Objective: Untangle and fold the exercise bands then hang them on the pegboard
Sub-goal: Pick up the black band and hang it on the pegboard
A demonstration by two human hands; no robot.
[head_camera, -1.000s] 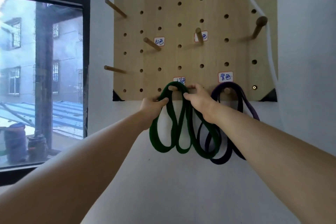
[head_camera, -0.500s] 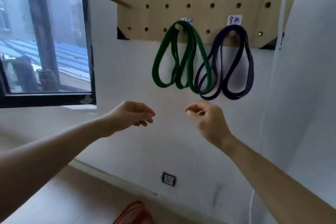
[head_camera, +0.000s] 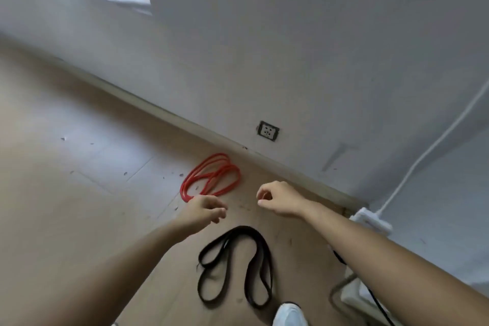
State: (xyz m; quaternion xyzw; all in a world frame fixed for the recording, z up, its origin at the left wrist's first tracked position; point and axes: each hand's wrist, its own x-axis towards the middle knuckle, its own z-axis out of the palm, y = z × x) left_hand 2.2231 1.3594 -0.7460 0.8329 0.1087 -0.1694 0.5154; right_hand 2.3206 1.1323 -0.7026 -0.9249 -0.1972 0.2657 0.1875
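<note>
Two arms stretched out, L hand (head_camera: 203,209) & R hand (head_camera: 281,198) empty, fingers (head_camera: 267,189) loosely curled.

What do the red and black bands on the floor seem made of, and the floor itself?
Red band: likely rubber or latex, matte; thin limp loops. Black band: probably the same, a wider flat strip, dull. Floor: pale wood-look planks, perhaps laminate; seams show, low sheen.

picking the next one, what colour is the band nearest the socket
Red band, best in head view.
</note>
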